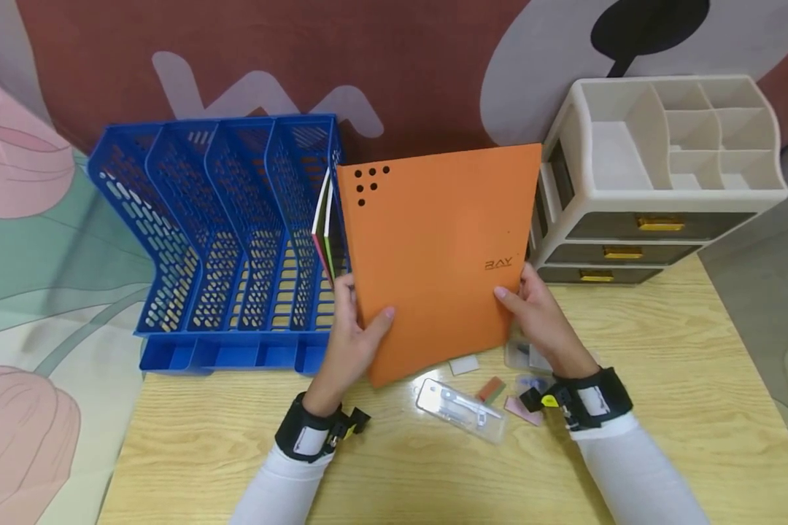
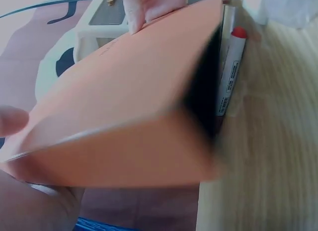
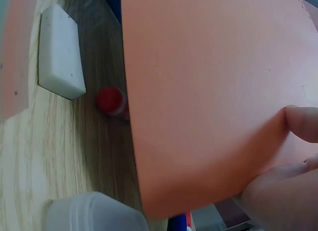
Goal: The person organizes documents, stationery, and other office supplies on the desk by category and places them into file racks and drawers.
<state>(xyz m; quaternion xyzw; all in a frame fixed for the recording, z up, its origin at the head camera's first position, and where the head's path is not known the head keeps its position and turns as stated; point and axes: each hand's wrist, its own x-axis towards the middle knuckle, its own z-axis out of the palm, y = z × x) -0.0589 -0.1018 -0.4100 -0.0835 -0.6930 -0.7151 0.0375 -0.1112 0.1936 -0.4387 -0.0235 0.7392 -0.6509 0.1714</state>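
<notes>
An orange folder [image 1: 440, 240] with a cluster of black dots and the word RAY is held up, tilted, above the table. At its lower left edge my left hand [image 1: 354, 335] grips it, thumb on the front cover. My right hand [image 1: 541, 310] pinches the right edge, thumb on the cover near the lettering; its other fingers are partly hidden behind. In the left wrist view the folder's spine [image 2: 124, 156] faces the camera, with a dark opening at its end. Left of the folder, a blue desk file rack [image 1: 236, 219] has thin booklets [image 1: 325, 226] at its right side.
A cream drawer organizer [image 1: 670, 138] stands at the back right. On the table lie a clear plastic case [image 1: 461, 410], a white eraser [image 3: 62, 52], a red-capped marker [image 2: 231, 72], an orange-green block [image 1: 490, 390] and a pink piece [image 1: 524, 410].
</notes>
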